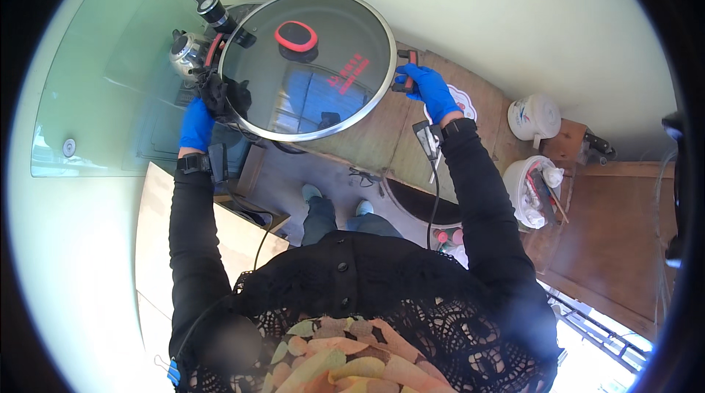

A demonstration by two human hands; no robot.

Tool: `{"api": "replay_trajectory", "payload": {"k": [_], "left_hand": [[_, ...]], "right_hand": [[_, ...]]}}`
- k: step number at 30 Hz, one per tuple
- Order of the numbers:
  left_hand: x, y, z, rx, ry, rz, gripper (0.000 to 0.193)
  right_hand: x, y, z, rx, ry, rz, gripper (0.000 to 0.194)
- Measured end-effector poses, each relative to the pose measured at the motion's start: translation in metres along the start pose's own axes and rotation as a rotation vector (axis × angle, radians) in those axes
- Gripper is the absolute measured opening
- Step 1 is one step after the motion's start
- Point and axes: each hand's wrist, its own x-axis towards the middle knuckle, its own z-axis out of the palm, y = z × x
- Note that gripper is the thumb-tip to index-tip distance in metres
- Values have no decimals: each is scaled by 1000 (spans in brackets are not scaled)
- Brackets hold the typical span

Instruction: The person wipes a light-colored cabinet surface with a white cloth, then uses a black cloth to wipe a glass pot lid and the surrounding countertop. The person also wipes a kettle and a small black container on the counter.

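Note:
A large pan with a glass lid (264, 93) is before me; the lid has a metal rim, a red and black knob (296, 36) and red writing. My right hand (427, 87), in a blue glove, grips the red and black side handle (412, 71) at the pan's right. My left hand (196, 123), gloved in blue too, is at the pan's lower left against a crumpled black cloth (213, 94); its fingers are mostly hidden. Above that cloth shows the left side handle (213, 50). Reflections cover much of the glass.
Left of the pan stand a metal kettle (188, 54) and a black bottle-like object (208, 6). On the right are a white lidded bucket (533, 118), a white bin with waste (513, 186) and a knife handle (597, 143). Below lies a cardboard-like panel (165, 222).

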Motion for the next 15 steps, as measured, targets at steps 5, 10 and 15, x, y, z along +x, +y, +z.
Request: {"api": "replay_trajectory", "payload": {"k": [5, 10, 15], "left_hand": [[4, -9, -11, 237, 68, -98, 31], [2, 4, 0, -14, 143, -154, 30], [5, 5, 6, -161, 174, -180, 30]], "right_hand": [[1, 2, 5, -9, 17, -74, 29], [-3, 9, 3, -26, 14, -103, 31], [-7, 14, 2, -64, 13, -136, 36]]}}
